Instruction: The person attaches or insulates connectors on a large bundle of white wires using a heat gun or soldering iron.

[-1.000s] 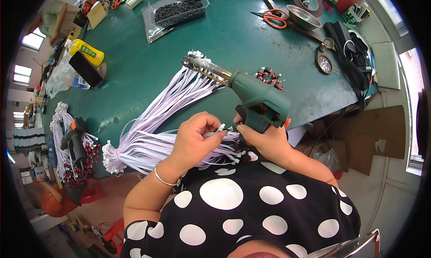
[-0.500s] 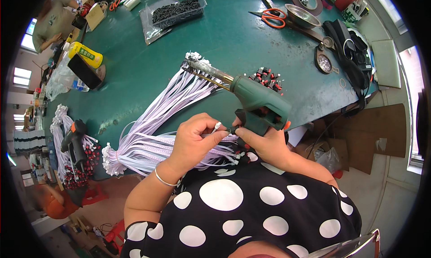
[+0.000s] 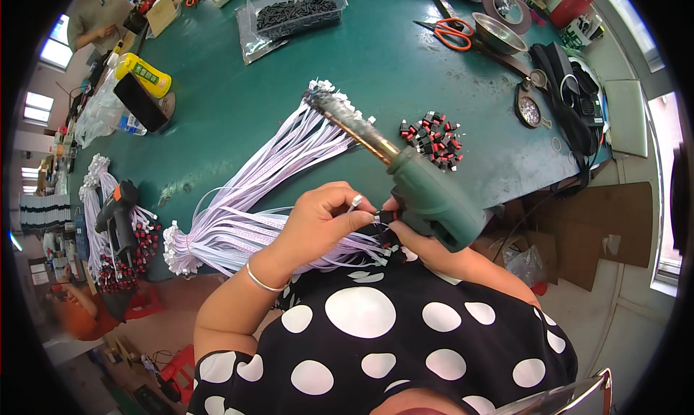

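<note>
Cables (image 3: 249, 236), pale and flat, fan over the green table (image 3: 376, 53) in front of the person; taking the meeting hands as the dial's centre, I see their gathered end lying just below nine o'clock. One sheaf sweeps back toward the hands, the other runs up to between eleven and twelve.

The left hand (image 3: 325, 216), silver bangle (image 3: 264, 277) on its wrist, pinches a cable end with a white tip (image 3: 356, 202) between thumb and fingers. The right hand (image 3: 419, 244) grasps the green gun (image 3: 434, 198), whose body hides most of its fingers, so I cannot tell how they wrap the handle. Its barrel slants toward ten o'clock, over the sheaf's far ends. At the right fingertips a small black piece (image 3: 386, 217) is close against the left fingertips.

Between one and two, near the gun, sits a heap of red-and-black plugs (image 3: 434, 139). Farther out, at one o'clock, lie orange-handled scissors (image 3: 454, 33) beside a metal bowl (image 3: 499, 33). Past eleven stands a clear tub (image 3: 340, 4) of black bits (image 3: 298, 14). A phone (image 3: 141, 100) leans by a yellow bottle (image 3: 150, 75) at ten; a black gun (image 3: 119, 220) rests on more cables at nine.
</note>
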Motion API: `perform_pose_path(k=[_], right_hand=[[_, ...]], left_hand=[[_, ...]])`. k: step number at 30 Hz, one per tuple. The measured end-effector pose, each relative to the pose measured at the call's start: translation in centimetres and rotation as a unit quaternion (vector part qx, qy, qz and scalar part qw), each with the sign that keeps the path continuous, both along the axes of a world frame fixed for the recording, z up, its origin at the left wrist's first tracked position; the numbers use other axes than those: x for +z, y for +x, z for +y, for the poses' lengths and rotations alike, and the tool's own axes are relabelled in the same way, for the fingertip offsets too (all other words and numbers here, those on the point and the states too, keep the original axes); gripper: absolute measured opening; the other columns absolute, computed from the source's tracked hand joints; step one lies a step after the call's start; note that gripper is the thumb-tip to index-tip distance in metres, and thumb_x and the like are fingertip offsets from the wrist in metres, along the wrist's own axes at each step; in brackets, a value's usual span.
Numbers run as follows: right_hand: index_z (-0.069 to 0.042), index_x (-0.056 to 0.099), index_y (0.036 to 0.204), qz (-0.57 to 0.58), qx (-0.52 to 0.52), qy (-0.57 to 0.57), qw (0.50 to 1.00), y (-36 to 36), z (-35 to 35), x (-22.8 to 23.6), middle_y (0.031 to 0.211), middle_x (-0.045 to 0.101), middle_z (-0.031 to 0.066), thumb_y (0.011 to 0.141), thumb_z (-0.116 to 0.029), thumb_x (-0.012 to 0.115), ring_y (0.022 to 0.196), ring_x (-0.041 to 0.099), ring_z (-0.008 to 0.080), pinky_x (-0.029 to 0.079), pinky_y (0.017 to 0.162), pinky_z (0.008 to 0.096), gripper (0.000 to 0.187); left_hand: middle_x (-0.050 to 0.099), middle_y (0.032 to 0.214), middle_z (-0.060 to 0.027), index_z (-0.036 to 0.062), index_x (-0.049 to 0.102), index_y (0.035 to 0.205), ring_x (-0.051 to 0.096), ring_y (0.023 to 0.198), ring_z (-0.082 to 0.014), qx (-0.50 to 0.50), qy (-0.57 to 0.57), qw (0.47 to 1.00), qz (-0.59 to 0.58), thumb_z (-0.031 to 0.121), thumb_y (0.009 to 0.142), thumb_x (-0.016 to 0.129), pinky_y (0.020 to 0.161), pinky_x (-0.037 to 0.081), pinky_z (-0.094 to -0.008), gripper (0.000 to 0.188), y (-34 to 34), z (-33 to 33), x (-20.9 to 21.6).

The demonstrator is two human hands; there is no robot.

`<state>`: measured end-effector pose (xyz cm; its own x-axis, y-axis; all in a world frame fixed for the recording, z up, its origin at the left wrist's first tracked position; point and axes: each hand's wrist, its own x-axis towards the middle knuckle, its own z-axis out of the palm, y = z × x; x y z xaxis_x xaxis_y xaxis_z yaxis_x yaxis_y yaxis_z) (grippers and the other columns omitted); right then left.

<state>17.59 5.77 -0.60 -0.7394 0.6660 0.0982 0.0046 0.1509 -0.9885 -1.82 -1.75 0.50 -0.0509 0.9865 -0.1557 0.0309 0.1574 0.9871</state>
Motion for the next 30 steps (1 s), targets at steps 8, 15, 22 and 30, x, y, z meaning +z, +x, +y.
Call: perform_pose_path(k=[8,15,22,30], right_hand=[[0.003,0.055,0.097,-0.031,-0.117,-0.215,0.969,-1.0,0.2,1.1,0.088,0.059,0.0047,0.077,0.001,0.058,0.074,0.056,0.0110,0.048,0.066,0.0246,0.020],[0.004,0.052,0.103,-0.043,-0.076,-0.170,0.982,-0.5,0.9,1.5,0.089,0.059,0.0060,0.078,-0.001,0.060,0.076,0.059,0.0123,0.050,0.066,0.0259,0.027],[0.004,0.053,0.103,-0.033,-0.063,-0.198,0.978,-0.6,1.1,1.4,0.088,0.060,0.0057,0.078,-0.002,0.061,0.077,0.058,0.0113,0.049,0.066,0.0255,0.027],[-0.001,0.058,0.087,-0.015,-0.092,-0.158,0.983,-0.8,0.9,1.2,0.068,0.056,-0.0002,0.075,-0.006,0.063,0.055,0.050,0.0056,0.042,0.047,0.0226,0.014]], left_hand=[[0.051,0.080,-0.0016,0.0000,0.050,0.102,0.052,0.067,-0.0061,0.029,-0.055,0.985,-0.162,0.000,0.081,0.061,0.058,0.047,-0.0197,0.023,0.1,0.1,0.5],[0.052,0.083,-0.0017,-0.0012,0.055,0.089,0.050,0.066,-0.0055,-0.041,-0.082,0.995,-0.049,0.001,0.082,0.061,0.057,0.043,-0.0189,0.009,-0.4,0.4,1.0],[0.051,0.077,0.0023,0.0004,0.057,0.086,0.044,0.063,-0.0022,-0.036,-0.086,0.994,-0.061,0.004,0.082,0.064,0.055,0.037,-0.0177,0.008,-0.3,0.6,0.9],[0.051,0.076,0.0030,0.0005,0.054,0.086,0.045,0.063,-0.0009,-0.032,-0.125,0.987,-0.096,0.002,0.082,0.062,0.055,0.037,-0.0160,0.009,0.1,0.6,1.1]])
